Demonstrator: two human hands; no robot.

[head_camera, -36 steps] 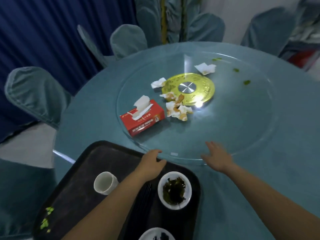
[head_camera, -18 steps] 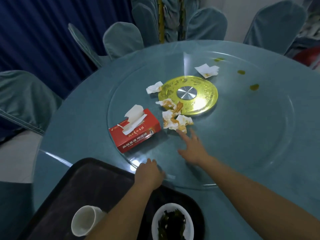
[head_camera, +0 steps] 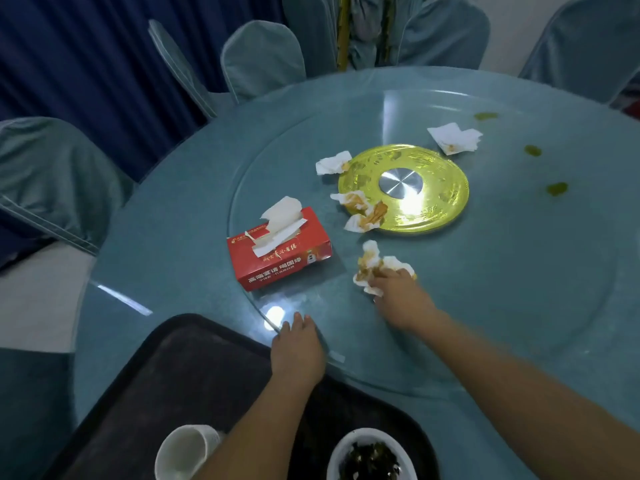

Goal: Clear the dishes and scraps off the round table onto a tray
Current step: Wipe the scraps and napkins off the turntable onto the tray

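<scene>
My right hand point(head_camera: 401, 297) grips a stained crumpled napkin point(head_camera: 372, 263) on the glass turntable point(head_camera: 519, 306), just right of the red tissue box point(head_camera: 278, 252). More soiled napkins point(head_camera: 362, 211) lie at the near-left rim of the gold centre disc point(head_camera: 433, 188). One napkin point(head_camera: 332, 163) sits at the disc's left, another point(head_camera: 453, 137) behind it. My left hand point(head_camera: 298, 349) rests with fingers spread on the turntable's near edge. The black tray point(head_camera: 194, 368) in front holds a white cup point(head_camera: 185, 452) and a bowl of dark greens point(head_camera: 372, 459).
Green sauce spots point(head_camera: 556, 188) mark the glass at the right. Chairs in teal covers point(head_camera: 55, 181) ring the round table, with a dark blue curtain behind at the left.
My right hand has reached forward from the turntable's edge, closed on the nearest stained napkin and drawn it a little toward me. The left hand stays on the turntable's rim.
</scene>
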